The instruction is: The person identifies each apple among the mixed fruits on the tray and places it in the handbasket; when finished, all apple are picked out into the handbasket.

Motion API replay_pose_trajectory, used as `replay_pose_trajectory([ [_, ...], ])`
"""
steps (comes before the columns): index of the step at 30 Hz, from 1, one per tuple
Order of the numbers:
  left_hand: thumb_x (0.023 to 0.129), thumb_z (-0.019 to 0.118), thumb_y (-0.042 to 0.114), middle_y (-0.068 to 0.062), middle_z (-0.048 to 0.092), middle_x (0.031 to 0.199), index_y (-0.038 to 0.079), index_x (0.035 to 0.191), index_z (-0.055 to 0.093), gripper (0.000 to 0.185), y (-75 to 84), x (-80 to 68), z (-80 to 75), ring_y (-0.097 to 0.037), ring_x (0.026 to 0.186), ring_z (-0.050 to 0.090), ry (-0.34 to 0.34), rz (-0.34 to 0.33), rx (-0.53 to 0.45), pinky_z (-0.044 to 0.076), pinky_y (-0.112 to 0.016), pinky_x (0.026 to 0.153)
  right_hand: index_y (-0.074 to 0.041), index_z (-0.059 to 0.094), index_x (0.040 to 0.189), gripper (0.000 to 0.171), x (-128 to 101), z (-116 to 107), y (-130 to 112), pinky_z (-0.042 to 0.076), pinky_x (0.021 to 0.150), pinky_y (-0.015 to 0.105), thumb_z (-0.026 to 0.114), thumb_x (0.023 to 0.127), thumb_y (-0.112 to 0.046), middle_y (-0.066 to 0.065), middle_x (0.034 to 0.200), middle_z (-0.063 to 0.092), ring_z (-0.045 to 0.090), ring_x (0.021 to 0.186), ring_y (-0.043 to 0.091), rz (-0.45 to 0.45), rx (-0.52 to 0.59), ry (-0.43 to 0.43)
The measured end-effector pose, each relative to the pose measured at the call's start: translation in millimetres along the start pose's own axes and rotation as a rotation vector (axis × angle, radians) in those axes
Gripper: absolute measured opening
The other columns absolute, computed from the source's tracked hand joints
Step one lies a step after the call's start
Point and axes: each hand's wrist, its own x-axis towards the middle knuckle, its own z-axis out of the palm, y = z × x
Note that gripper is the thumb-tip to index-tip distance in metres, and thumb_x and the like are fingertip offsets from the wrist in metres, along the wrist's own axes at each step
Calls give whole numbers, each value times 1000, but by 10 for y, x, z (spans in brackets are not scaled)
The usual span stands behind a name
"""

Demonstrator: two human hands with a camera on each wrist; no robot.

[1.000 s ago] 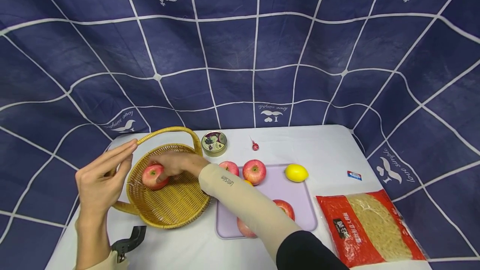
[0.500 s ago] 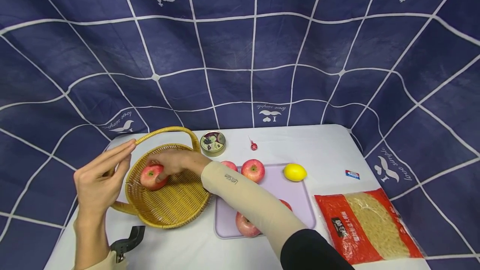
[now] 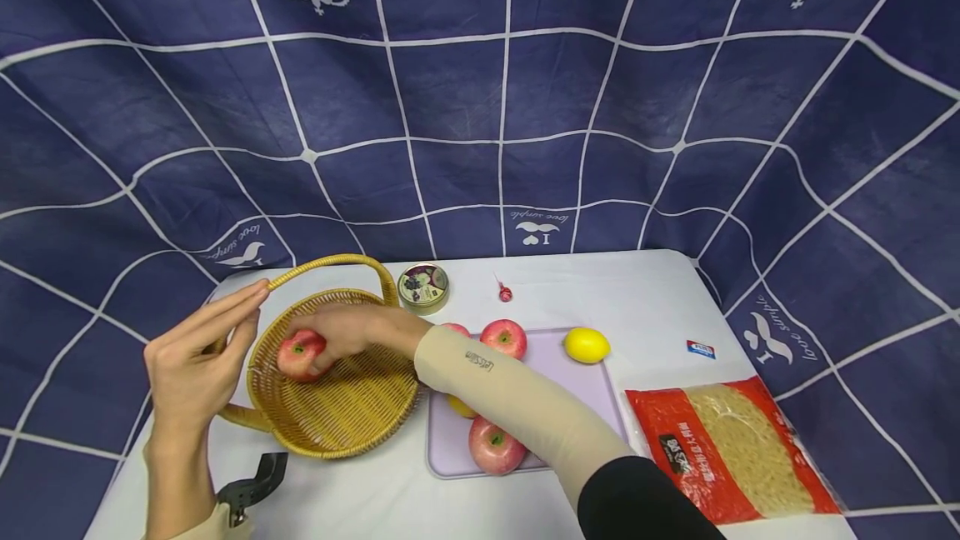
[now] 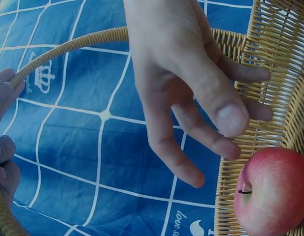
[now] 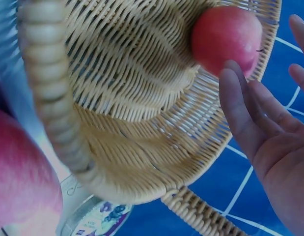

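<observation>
A round woven basket (image 3: pixel 337 419) stands at the left of the table with its arched handle (image 3: pixel 348 258) raised. My left hand (image 3: pixel 201 357) holds the near-left part of that handle; its fingers show at the left edge of the left wrist view. One red apple (image 3: pixel 300 355) lies against the left inner wall of the basket. Over the basket, my right hand (image 3: pixel 351 332) is beside this apple. In the left wrist view the right hand (image 4: pixel 176 73) has its fingers spread and loosely bent, apart from the apple (image 4: pixel 272 191).
A lilac tray (image 3: pixel 577 390) right of the basket bears several apples (image 3: pixel 497 445) and a lemon (image 3: pixel 587 345), partly hidden by the right sleeve. Behind are a round tin (image 3: pixel 423 287) and a red lollipop (image 3: pixel 505 292). A red food bag (image 3: pixel 731 448) and small packet (image 3: pixel 701 348) lie right.
My right hand has loosened from the apple in the basket and drawn slightly to the right. The left hand keeps its hold on the handle. The head view has shifted slightly.
</observation>
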Motion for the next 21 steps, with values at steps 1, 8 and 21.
replay_pose_trajectory([
  [1,83,66,-14,-24,74,104,-13,95,75,15,-1,1,-3,-3,93,69,-2,1,2,40,-5,67,-30,50,143,65,-19,-7,-7,37,95,12,79,86,-42,-11,124,57,51,112,1,-8,-6,2],
  [8,83,66,-14,-25,73,105,-13,96,75,15,-3,4,-11,1,76,57,-9,1,8,24,-8,58,-29,46,148,72,-180,-44,-43,32,105,13,78,86,-45,-10,138,54,46,124,1,-37,-45,5],
  [21,85,67,-12,-24,74,104,-12,95,75,14,4,0,1,2,73,54,0,3,14,23,-7,57,-27,49,146,67,-641,-53,-36,34,105,14,74,88,-49,-7,138,53,46,124,4,-111,-28,14],
])
